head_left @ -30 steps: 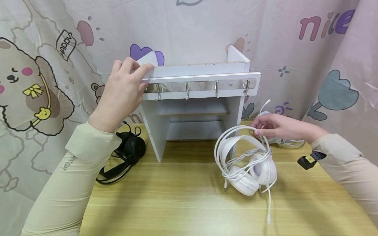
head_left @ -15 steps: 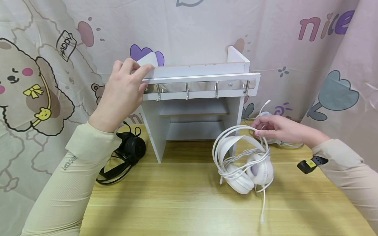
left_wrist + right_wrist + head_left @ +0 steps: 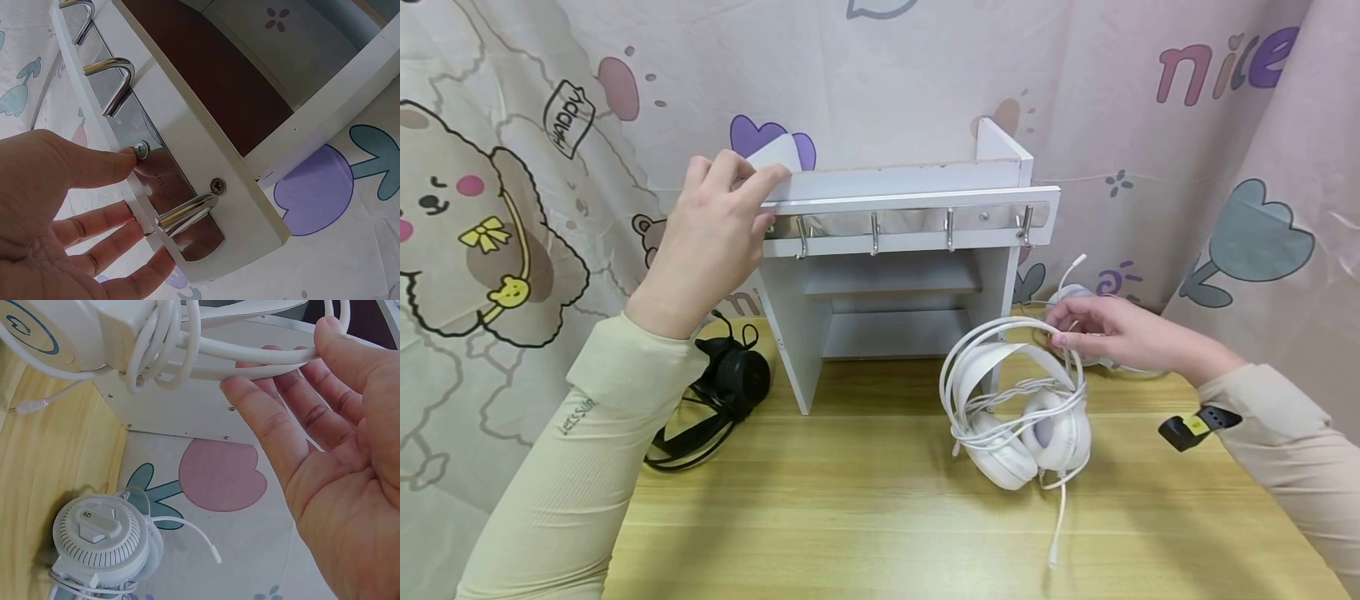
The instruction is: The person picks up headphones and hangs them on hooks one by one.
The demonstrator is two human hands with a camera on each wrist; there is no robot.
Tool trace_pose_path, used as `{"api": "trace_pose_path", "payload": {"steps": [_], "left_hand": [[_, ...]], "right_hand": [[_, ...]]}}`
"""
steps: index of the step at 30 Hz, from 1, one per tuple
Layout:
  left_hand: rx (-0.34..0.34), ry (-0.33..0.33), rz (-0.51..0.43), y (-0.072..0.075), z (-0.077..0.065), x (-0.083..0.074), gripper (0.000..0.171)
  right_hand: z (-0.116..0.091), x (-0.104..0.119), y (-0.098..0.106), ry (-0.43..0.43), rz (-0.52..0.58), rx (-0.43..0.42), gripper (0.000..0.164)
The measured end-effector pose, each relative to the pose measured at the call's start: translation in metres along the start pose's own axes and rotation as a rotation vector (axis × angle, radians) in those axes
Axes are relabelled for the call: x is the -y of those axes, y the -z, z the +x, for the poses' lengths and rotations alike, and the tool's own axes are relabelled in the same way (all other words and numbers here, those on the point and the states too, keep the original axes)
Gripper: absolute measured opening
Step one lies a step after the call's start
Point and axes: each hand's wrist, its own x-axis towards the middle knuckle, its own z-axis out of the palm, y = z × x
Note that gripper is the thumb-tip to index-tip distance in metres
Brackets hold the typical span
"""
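Note:
White headphones (image 3: 1063, 437), their cable wound round them, hang tilted before the right side of a white shelf unit (image 3: 786, 342). My right hand (image 3: 1120, 333) holds them by the headband with fingertips and thumb; the right wrist view shows the band (image 3: 250, 353) between thumb and fingers. My left hand (image 3: 700, 233) grips the left end of the shelf's hook rail (image 3: 917, 219). In the left wrist view, the thumb presses by a screw (image 3: 142, 150) on the metal strip, and other fingers lie along the board's edge close to a bent metal hook (image 3: 187, 212).
Black headphones (image 3: 748, 375) lie on the wooden table (image 3: 850, 517) left of the shelf. A second white headset (image 3: 100, 534) with a thin microphone arm sits behind my right hand. Several bare hooks line the rail. A printed curtain (image 3: 887, 83) hangs behind.
The white headphones have shifted slightly left and up, their loose cable end swinging left. My right wrist has turned a little. The left hand stays on the rail.

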Motion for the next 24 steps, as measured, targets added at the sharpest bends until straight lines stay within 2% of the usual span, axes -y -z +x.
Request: {"api": "trace_pose_path", "payload": {"steps": [14,24], "left_hand": [[0.001,0.002,0.005,0.000,0.000,0.000,0.045],[-0.007,0.004,0.003,-0.001,0.000,0.000,0.046]], "right_hand": [[-0.008,-0.002,-0.004,0.089,-0.016,-0.085,0.014],[-0.018,0.005,0.001,0.082,0.051,-0.111,0.019]]}}
